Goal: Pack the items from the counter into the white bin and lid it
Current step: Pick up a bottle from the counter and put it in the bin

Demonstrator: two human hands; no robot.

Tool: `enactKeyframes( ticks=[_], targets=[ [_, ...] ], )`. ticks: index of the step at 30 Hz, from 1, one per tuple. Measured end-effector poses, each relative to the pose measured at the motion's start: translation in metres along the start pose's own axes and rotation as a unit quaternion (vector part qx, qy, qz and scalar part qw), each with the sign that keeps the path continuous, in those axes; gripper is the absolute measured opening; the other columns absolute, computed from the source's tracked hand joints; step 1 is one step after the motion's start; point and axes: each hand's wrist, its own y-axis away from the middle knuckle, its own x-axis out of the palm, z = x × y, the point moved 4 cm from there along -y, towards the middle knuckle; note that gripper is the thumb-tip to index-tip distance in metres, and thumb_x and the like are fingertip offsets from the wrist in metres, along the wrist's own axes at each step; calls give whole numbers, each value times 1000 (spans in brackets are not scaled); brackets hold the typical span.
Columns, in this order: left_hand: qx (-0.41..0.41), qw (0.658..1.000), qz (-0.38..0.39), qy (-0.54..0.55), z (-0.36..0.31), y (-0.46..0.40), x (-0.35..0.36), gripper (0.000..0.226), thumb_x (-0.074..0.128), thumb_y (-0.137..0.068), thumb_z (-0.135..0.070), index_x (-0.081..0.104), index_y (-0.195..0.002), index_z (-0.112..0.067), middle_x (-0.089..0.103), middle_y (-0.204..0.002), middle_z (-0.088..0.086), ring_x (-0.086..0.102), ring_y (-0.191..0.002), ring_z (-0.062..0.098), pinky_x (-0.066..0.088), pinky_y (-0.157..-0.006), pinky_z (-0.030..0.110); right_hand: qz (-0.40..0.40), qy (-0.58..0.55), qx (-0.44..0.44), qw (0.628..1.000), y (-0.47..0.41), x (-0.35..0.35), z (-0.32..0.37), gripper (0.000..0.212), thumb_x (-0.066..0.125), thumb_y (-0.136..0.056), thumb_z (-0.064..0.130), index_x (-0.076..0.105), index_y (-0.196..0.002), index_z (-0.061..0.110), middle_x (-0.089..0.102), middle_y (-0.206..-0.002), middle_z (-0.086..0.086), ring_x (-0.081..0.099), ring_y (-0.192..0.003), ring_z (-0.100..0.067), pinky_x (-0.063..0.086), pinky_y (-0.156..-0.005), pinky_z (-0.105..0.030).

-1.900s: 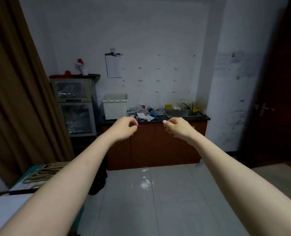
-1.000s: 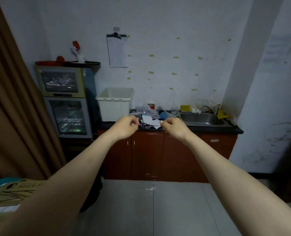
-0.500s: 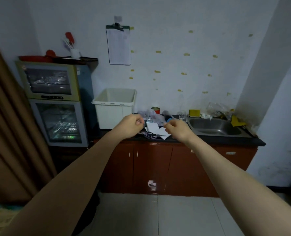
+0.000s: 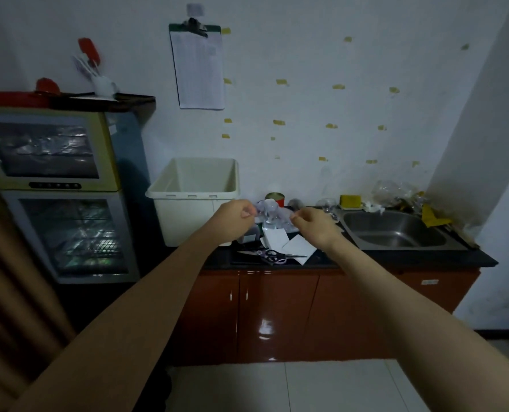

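- My left hand (image 4: 234, 217) hangs in the air with its fingers (image 4: 247, 212) curled in loosely, thumb against forefinger; I see nothing in them.
- My right hand (image 4: 314, 226) mirrors it, fingers (image 4: 299, 219) curled loosely and empty, as far as the dim light lets me tell.
- Both hands hover short of the desk (image 4: 351, 257); neither touches anything on it.
- The pile of items (image 4: 274, 233) lies in the gap between my two hands and just beyond them: clear glassware, white paper sheets (image 4: 289, 245), and a pair of scissors (image 4: 272, 254) nearest the front edge. The scissors lie with their long axis running left to right along that edge.
- The white bin (image 4: 192, 200) stands open on the desk at the left end, just left of the pile and right behind my left hand. I see no lid anywhere.
- I judge the left hand the nearer one to the bin, so anything I lift travels leftward and slightly farther away to drop in; the right hand is nearer the papers and the glassware toward the sink (image 4: 396, 233).
- Farther right, by the sink's far rim, sit a yellow sponge (image 4: 350, 200) and crumpled plastic (image 4: 393, 191).
- Packing has not begun: the bin looks empty.
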Motion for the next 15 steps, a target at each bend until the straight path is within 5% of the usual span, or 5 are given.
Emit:
enactKeyframes(
  ticks=[6,15],
  targets=[
    [-9,1000,7,-18,17,-51,13,26,45,-89,-2,63,-107,-3,60,-97,10,58,-63,10,39,-49,13,15,-17,13,1000,-52,14,-21,36,44,-95,23,57,-97,-11,56,-84,-20,42,-68,-19,30,-53,-27],
    [9,999,20,-49,37,-157,51,20,49,-86,-6,64,-99,-3,66,-100,13,50,-79,15,36,-66,22,0,-57,17,998,-167,22,-70,37,46,-95,18,57,-107,-15,62,-95,-29,56,-78,-29,42,-59,-30]
  ],
)
